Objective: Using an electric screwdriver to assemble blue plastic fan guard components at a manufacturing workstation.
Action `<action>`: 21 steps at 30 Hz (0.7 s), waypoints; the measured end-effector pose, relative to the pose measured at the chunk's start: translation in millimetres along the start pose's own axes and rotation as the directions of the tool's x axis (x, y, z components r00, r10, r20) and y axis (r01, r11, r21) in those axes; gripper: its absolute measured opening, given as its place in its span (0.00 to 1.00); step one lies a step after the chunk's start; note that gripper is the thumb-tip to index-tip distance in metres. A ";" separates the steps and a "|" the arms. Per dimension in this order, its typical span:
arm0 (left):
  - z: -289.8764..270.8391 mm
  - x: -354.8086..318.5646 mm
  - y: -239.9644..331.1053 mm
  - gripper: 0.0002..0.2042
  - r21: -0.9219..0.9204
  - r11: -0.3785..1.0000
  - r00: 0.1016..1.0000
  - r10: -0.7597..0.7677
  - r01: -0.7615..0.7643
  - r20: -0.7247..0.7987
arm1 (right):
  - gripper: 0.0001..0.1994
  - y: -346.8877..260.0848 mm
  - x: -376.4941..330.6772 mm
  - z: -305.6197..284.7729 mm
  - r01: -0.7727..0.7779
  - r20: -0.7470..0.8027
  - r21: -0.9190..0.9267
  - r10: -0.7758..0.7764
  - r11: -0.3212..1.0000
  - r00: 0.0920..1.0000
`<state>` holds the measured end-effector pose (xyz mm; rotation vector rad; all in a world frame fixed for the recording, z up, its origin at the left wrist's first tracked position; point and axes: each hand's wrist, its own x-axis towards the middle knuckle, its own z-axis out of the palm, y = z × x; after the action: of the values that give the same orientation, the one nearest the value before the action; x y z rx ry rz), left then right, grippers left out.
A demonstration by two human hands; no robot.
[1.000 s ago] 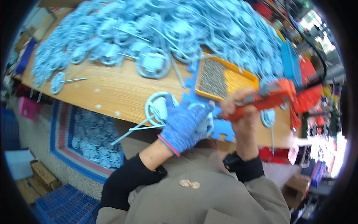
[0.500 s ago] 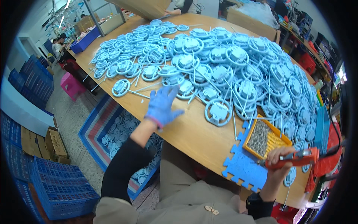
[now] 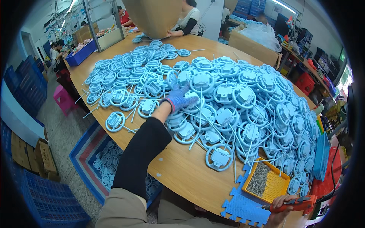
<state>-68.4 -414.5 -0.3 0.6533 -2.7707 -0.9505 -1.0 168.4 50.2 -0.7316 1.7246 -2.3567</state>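
Note:
My left hand (image 3: 179, 99), in a blue-purple glove, reaches onto a big heap of light-blue plastic ring parts (image 3: 245, 95). Each has a boxy centre and many show thin rods. The fingers look spread over the heap; part of their contact is hidden. In my bare right hand (image 3: 282, 208) is a red electric screwdriver (image 3: 304, 205), its thin bit aimed left above a blue foam mat (image 3: 243, 208). Just beyond it a yellow tray (image 3: 276, 186) holds small metal screws (image 3: 258, 178). One ring part (image 3: 219, 157) lies at the heap's near edge.
The wooden table (image 3: 186, 167) has a curved near edge. Below it stands a striped bag (image 3: 85, 152) of similar parts. Blue crates (image 3: 57, 201) are at lower left. Across the table a person (image 3: 190, 21) is beside a large cardboard box (image 3: 157, 17). A blue basket (image 3: 321, 155) sits right.
My left hand has moved forward from the bare table edge onto the heap. The view has tilted up, so things appear lower. The right hand keeps hold of the screwdriver.

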 end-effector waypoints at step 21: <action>5.0 -38.8 13.2 0.29 0.192 0.972 0.739 0.229 -0.137 -0.633 | 0.25 7.8 17.1 42.5 0.131 -0.199 -0.105 -0.150 0.986 0.969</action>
<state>-39.7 -385.1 4.1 0.5704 -2.2107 -0.3803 2.0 122.6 57.8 -0.6635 1.9337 -2.5427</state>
